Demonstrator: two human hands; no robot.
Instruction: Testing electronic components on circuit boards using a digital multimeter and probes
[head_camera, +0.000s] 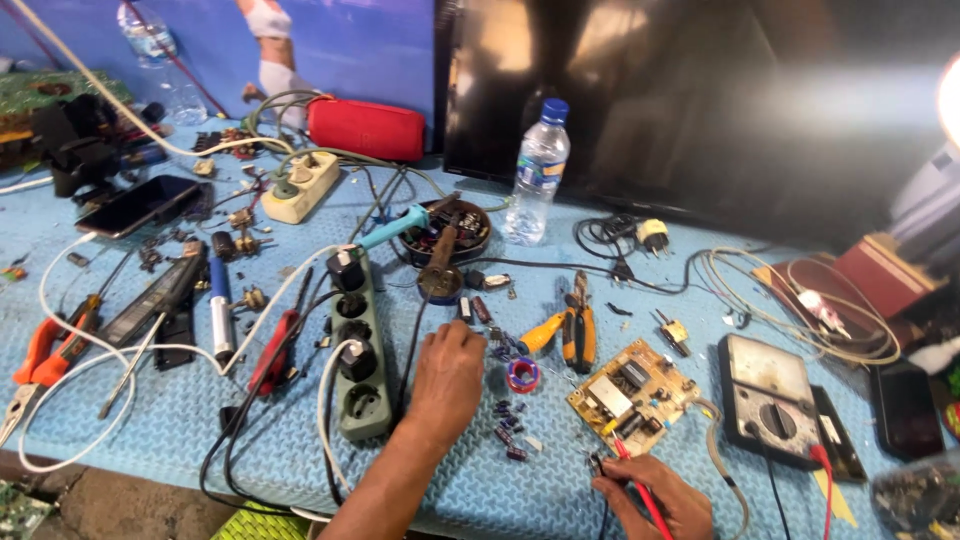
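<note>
On the blue mat, right hand (655, 500) pinches a red probe (640, 492) — fingers closed on it — beside the circuit board (632, 393), judged light, stiff, fragile, best held by edges — left hand (447, 378) rests, fingers curled, among small capacitors (507, 420).

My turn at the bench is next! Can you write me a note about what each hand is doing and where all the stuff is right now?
Left hand: flat on the blue mat, fingers down among small loose parts, holding nothing that shows.
Right hand: pinching a red probe and a black one; their tips meet at a tiny part on the mat, too small to identify.
Circuit board: lies just above the right hand, apart from the probes.
Meter: to the right of the board, red lead plugged in.
Solder spool and yellow-handled pliers: between hand and board.
Done: probes placed on the part. Left: the scattered small capacitors lie untouched.
</note>
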